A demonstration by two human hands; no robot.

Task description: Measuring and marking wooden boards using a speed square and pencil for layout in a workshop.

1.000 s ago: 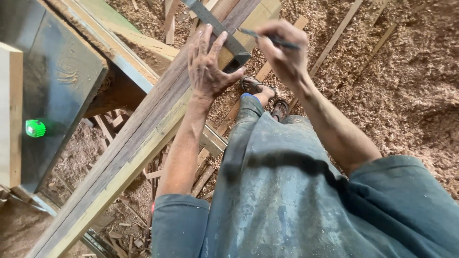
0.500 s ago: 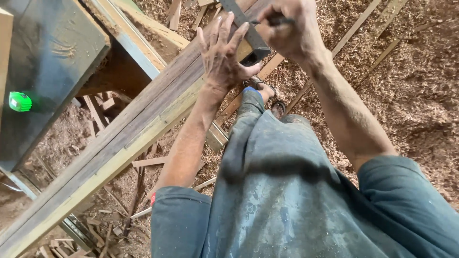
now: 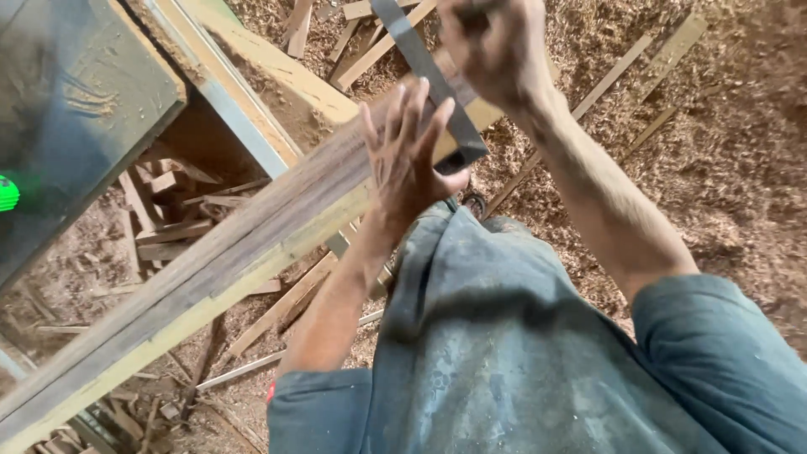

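1. A woodworker lays a metal square (image 3: 433, 80) across a long plank (image 3: 252, 244) that runs from the lower left corner up toward the top centre, resting over a machine table (image 3: 76, 109) in a workshop whose floor is deep in sawdust (image 3: 723, 168).
2. The left hand (image 3: 412, 160) lies flat, fingers spread wide, pressing the square's thick end against the plank's near edge; the thumb hooks under that end.
3. The right hand (image 3: 496, 50) is bunched closed at the top of the view, just above the square's blade; whatever it pinches is hidden by the knuckles, so it cannot be told.
4. Judged from this view, the square is already seated and held, so the lining-up looks done; no drawn line shows on the plank's face, so the marking itself seems not yet finished.
5. Offcuts and thin strips (image 3: 193, 210) lie scattered beneath the plank and across the floor; a green light (image 3: 7, 193) glows at the left edge.
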